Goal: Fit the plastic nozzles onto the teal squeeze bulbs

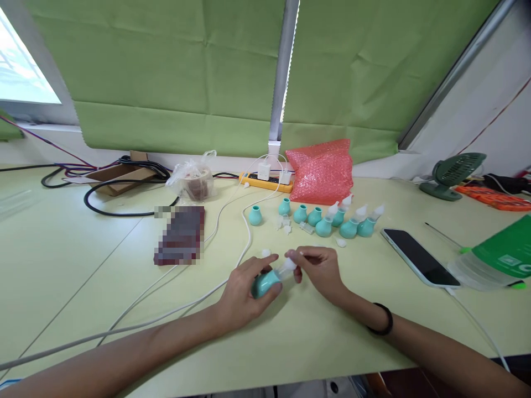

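Low over the table, my left hand (pixel 238 296) is closed around a teal bulb syringe (pixel 264 284) tilted up to the right. At its neck is a clear piece with a white nozzle tip (pixel 289 265), which my right hand (pixel 322 272) pinches between thumb and fingers. Beyond my hands stand several teal bulbs (pixel 300 214) with open necks. To their right, several bulb syringes (pixel 349 226) carry translucent tips. Small clear pieces (pixel 284 223) lie among the bulbs, and a loose white tip (pixel 341 242) rests near my right hand.
White cables (pixel 215 288) cross the table beside my left arm. At the back are a red bubble-wrap bag (pixel 321 174), a yellow power strip (pixel 267 182) and bagged tape (pixel 196 185). A phone (pixel 418 257), a green fan (pixel 452 174) and a green-labelled container (pixel 498 254) stand right. A blurred-out dark item (pixel 180 235) lies left.
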A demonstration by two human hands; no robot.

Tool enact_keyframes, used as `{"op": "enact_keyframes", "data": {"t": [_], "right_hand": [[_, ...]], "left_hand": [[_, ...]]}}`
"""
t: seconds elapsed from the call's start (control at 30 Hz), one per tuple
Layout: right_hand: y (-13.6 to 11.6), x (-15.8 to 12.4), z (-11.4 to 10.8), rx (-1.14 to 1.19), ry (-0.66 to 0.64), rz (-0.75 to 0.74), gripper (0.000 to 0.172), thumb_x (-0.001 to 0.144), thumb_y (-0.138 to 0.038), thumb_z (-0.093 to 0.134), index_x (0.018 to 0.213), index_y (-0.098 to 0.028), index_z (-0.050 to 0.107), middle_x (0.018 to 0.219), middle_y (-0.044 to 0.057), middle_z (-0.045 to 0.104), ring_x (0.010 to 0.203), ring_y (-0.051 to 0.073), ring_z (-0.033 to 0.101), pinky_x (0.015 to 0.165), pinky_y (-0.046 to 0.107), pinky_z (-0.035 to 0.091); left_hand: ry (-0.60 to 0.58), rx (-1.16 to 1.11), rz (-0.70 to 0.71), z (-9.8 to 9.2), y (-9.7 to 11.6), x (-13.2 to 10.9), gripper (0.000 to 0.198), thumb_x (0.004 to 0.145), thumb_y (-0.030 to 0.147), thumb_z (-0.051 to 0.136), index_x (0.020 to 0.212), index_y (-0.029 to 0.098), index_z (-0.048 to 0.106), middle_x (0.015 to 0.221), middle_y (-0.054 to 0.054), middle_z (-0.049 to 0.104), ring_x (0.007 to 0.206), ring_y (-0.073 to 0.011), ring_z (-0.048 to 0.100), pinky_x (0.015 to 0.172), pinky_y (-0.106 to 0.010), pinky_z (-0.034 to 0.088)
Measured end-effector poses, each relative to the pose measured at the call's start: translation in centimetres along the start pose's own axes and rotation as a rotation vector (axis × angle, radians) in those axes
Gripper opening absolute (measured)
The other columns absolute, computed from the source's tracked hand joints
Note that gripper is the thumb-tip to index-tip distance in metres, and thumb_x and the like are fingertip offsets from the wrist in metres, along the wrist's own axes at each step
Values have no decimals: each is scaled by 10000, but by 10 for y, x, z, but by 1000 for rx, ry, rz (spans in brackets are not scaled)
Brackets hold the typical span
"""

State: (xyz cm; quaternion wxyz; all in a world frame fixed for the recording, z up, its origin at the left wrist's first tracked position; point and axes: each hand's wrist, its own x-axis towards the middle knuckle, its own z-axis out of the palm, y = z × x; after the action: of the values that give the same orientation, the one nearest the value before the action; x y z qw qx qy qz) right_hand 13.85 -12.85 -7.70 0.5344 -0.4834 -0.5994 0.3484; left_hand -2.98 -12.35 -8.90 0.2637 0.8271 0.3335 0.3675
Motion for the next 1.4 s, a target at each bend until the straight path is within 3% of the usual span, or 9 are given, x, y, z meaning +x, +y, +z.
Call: {"op": "enact_keyframes", "data": {"t": [0.07, 0.2, 0.3, 0.4, 0.67, 1.0, 1.17, 1.4], "right_hand": [[-1, 6, -10, -82, 183, -96, 308, 689, -377, 573, 460, -172, 545, 385, -23, 438, 320, 70, 372, 337, 223, 319], [-4, 24, -38, -412, 497, -490, 345, 712, -325, 546, 409, -193, 450, 389, -17, 381, 392, 98, 373, 405, 248, 310], [-4, 37, -60, -684, 601, -721, 410, 725, -266, 516, 367, -200, 328, 368, -35, 276, 368, 82, 283, 402, 248, 257], [1, 50, -79, -879, 615, -843, 436, 733, -225, 479, 371, -202, 237, 368, -45, 227, 362, 74, 221, 403, 248, 215], [21, 70, -106, -1230, 647, -928, 362, 697, -190, 483, 376, -177, 316, 340, -47, 307, 362, 70, 268, 406, 220, 215], [27, 78, -128, -1393, 767, -834, 361, 687, -179, 442, 356, -171, 298, 330, -39, 303, 358, 73, 239, 402, 228, 184], [30, 80, -130, -1510, 757, -824, 347, 717, -211, 459, 382, -163, 383, 369, -28, 395, 365, 74, 281, 406, 231, 181], [38, 82, -125, -1468, 709, -847, 382, 742, -231, 464, 377, -159, 376, 353, -34, 372, 370, 71, 281, 406, 229, 188]], "left_hand": [[8, -46, -1, -1, 0, -1, 418, 730, 238, 525, 1135, 183, 432, 882, -63, 584, 807, -174, 528, 725, -312, 424], [-20, -95, -53, -2, -1, -1, 371, 770, 229, 464, 1134, 198, 401, 940, -61, 562, 839, -174, 506, 729, -316, 416], [-52, -103, -116, -2, -2, -1, 311, 819, 244, 380, 1127, 203, 384, 913, -50, 560, 793, -161, 499, 726, -317, 406], [-63, -104, -119, -2, -2, -1, 284, 831, 243, 349, 1110, 202, 386, 897, -44, 558, 782, -157, 496, 727, -313, 394], [-100, -106, -118, -3, 1, -1, 242, 845, 244, 310, 1060, 194, 409, 899, -38, 555, 809, -152, 504, 738, -295, 385], [-133, -78, -116, -4, 1, 0, 226, 852, 251, 297, 1042, 194, 406, 886, -26, 552, 789, -142, 501, 728, -277, 379], [-137, -87, -86, -4, 0, -1, 222, 854, 246, 286, 1025, 186, 413, 863, -25, 550, 786, -142, 503, 711, -268, 382], [-147, -53, -80, -4, 0, 1, 222, 856, 252, 277, 990, 183, 440, 865, -33, 550, 790, -149, 500, 709, -273, 384]]}}
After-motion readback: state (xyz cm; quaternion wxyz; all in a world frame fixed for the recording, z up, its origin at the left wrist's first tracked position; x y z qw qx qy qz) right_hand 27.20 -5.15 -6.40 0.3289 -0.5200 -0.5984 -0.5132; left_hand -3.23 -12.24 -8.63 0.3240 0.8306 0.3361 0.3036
